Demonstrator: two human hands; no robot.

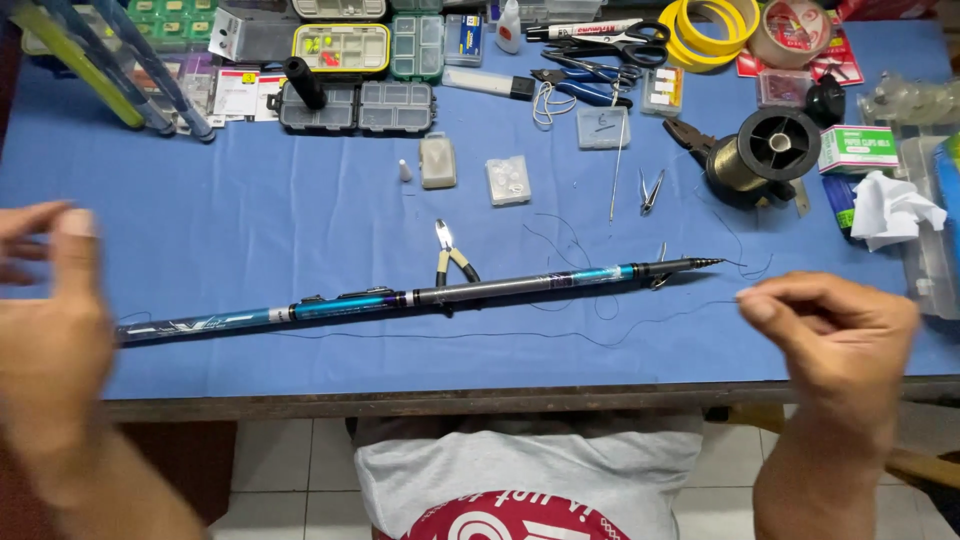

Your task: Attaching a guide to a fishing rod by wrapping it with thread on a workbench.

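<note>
The right hand (835, 335) pinches a thin dark fishing line (560, 335) beside the long blue-black telescopic rod (400, 298); the left hand (50, 300) is blurred — grip unclear. Slack could snag the small yellow-handled pliers (452, 260).

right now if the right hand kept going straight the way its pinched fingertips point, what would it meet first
The right hand pinches a thin dark line and points left, above the blue cloth. That way looks free along the near edge until the blurred left hand; the long blue-and-black telescopic rod probably lies just beyond it, though depth is unclear.
</note>
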